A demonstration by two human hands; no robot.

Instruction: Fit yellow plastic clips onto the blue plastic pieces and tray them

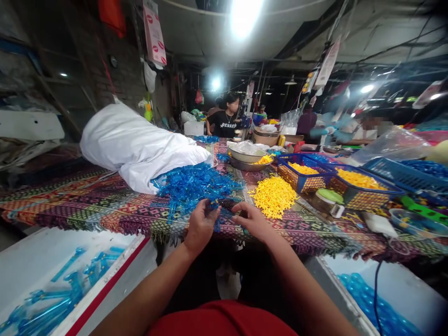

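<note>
Head camera view: the pile of blue plastic pieces (199,184) lies on the cloth-covered surface (105,205), directly beyond the person's hands and at the mouth of a white sack (140,135). The left hand (202,226) is at the pile's near edge, thumb and fingers drawn close together; the hand hides whatever small item may be between them. The right hand (254,221) lies just to its right, fingers loosely curled and parted from the thumb; whether it has hold of anything cannot be told. Beyond the right hand is a heap of small yellow pieces (275,196). Farther right stand two blue baskets (317,181) containing yellow pieces, with a green-lidded jar (329,203) near them. Below the surface, a left bin (38,252) contains long blue pieces, and a right bin (406,284) rounded blue ones. A person in a black shirt (227,123) appears in the background.
</note>
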